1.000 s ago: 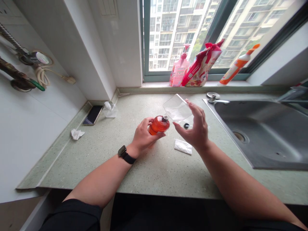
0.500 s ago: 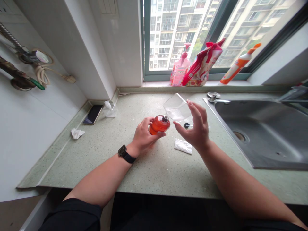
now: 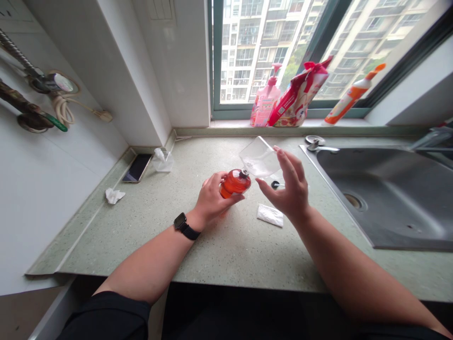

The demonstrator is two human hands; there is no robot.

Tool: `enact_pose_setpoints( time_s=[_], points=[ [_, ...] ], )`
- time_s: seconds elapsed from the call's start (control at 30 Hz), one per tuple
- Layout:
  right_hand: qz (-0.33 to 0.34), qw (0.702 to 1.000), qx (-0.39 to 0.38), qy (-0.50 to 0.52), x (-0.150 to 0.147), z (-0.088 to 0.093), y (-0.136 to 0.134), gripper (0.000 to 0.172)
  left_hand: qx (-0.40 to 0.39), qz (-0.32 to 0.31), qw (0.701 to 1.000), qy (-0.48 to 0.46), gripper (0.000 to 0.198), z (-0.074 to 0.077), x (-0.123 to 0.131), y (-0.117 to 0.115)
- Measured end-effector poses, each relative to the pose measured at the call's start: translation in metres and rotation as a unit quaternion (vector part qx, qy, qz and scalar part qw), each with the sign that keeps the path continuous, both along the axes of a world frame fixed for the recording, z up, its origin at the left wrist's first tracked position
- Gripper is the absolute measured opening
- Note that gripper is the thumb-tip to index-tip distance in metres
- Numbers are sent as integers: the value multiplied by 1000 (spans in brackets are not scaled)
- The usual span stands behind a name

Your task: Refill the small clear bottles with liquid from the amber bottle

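Observation:
My left hand point(image 3: 212, 196) is wrapped round a bottle of orange-red liquid point(image 3: 235, 182), which leans to the right with its dark neck uncapped. Between thumb and fingers, my right hand point(image 3: 290, 186) grips a clear square plastic container point(image 3: 259, 158), tilted so that a corner meets the bottle's mouth. Whether liquid is passing between the two I cannot tell. On the counter beside my right fingers lies a black cap with a thin pale stem point(image 3: 275, 184), partly hidden. A folded white tissue point(image 3: 270, 215) lies just below.
At the left are a phone point(image 3: 137, 168), a clear container with tissue in it point(image 3: 162, 160) and a crumpled tissue point(image 3: 114, 196). A steel sink point(image 3: 389, 203) is set in at the right. A pink pump bottle point(image 3: 264, 101), a red bag point(image 3: 300, 94) and an orange bottle point(image 3: 348, 100) stand on the sill.
Both hands, the bottle and the container keep almost the same pose. The whole view has shifted very slightly.

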State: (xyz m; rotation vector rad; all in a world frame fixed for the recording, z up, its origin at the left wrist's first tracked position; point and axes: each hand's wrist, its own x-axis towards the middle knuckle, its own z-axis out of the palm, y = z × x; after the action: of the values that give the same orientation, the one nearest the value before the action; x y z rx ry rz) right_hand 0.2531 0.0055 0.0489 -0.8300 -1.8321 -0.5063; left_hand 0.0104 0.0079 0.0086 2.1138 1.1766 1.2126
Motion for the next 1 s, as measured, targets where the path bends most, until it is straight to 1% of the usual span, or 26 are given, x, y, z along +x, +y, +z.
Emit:
enact_pose_setpoints(
  time_s=[0.1,0.2,0.5,0.7,1.0],
  points=[
    [9,1000,-3,5,0,0,0,98,2,0,1000,3,73,0,0,0],
    [15,1000,-10,10,0,1,-1,95,3,0,1000,4,73,0,-1,-1],
    [10,999,-29,12,-1,2,-3,94,8,-2,1000,9,73,-1,-1,0],
    [17,1000,-16,10,-2,4,-4,93,7,-8,1000,14,71,0,-1,-1],
    [10,1000,-24,4,-2,5,-5,92,22,-4,1000,22,69,1,-1,-1]
  ],
)
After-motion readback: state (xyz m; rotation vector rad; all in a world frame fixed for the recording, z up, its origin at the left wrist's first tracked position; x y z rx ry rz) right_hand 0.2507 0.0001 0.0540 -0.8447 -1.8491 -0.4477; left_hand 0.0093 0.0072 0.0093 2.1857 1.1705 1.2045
